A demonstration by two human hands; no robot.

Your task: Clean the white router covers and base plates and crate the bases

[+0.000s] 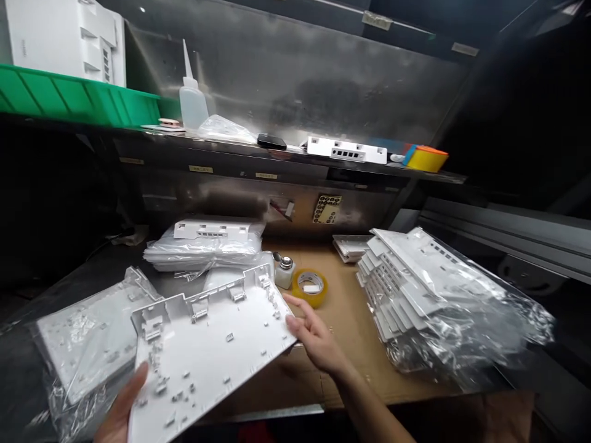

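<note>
A white plastic housing panel (217, 357), its inner side with clips and posts facing me, is held tilted above the front of the bench. My left hand (122, 409) grips its lower left edge, thumb on top and the other fingers hidden beneath. At the right corner my right hand (314, 335) is closed on the same panel, its thumb on the edge and a finger along the far side. Left of it lies a similar panel in a clear plastic bag (87, 344). A roll of yellowish tape (318, 298) sits just beyond my right hand.
Bagged white panels are stacked on the right (406, 289). A pile of plastic bags (203, 255) bears a white part (210, 230). Beside the tape stands a small pump bottle (284, 274). The shelf carries a green bin (74, 95) and a squeeze bottle (192, 101).
</note>
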